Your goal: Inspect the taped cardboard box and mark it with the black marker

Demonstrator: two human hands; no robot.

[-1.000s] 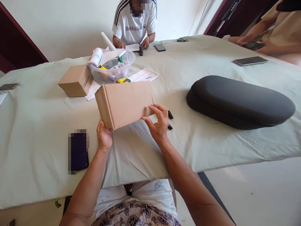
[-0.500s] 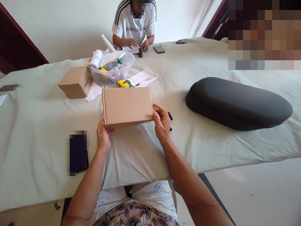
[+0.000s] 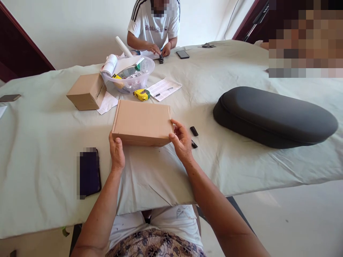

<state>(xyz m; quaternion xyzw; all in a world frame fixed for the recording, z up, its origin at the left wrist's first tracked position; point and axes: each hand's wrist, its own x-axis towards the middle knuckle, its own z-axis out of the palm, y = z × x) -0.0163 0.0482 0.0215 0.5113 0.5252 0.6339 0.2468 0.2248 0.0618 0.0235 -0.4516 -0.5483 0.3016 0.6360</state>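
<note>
A flat brown cardboard box [image 3: 142, 122] lies level, low over the cloth-covered table [image 3: 43, 142] in front of me. My left hand [image 3: 116, 153] grips its near left corner, thumb up the side. My right hand [image 3: 181, 141] holds the near right corner with curled fingers. Two small black pieces [image 3: 194, 131] lie on the cloth just right of my right hand.
A dark phone [image 3: 89, 173] lies left of my left hand. A second cardboard box [image 3: 85, 91], a clear bowl of items [image 3: 130, 76], a yellow tape measure [image 3: 142, 94] and a paper sheet [image 3: 164, 89] sit farther back. A large black cushion [image 3: 273, 116] lies at right. A person sits across the table.
The box has tipped from standing on its edge to lying flat and low over the cloth. Both hands stayed on its near corners.
</note>
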